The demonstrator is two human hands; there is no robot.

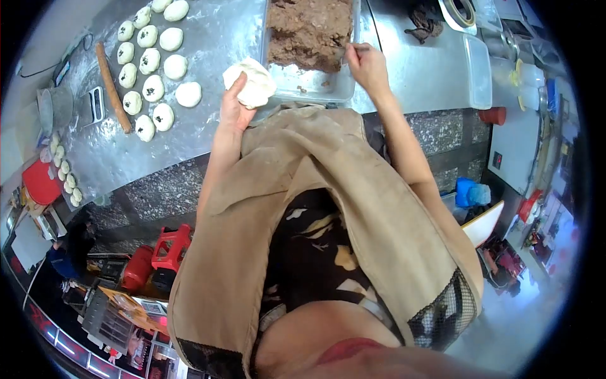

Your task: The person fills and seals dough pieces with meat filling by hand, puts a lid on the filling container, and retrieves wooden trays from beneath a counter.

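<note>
A flattened round of white dough (257,83) rests in my left hand (235,108), the thumb pressed on its near side. My right hand (368,69) is closed around a thin utensil (360,48) at the right wall of a clear plastic tub (341,90). Brown, crumbly filling (309,31) fills most of that tub; the end of the utensil is hard to make out against it. Left of the dough, several filled buns (153,88) with dark specks on top and plain dough balls (189,94) lie in rows on the metal table (189,129).
A wooden rolling pin (112,88) and a small scale (95,105) lie at the left. Smaller dough pieces (65,167) line the table's left end. At the right are a tub lid (478,71) and a roll of tape (459,11). A red stool (170,247) stands below.
</note>
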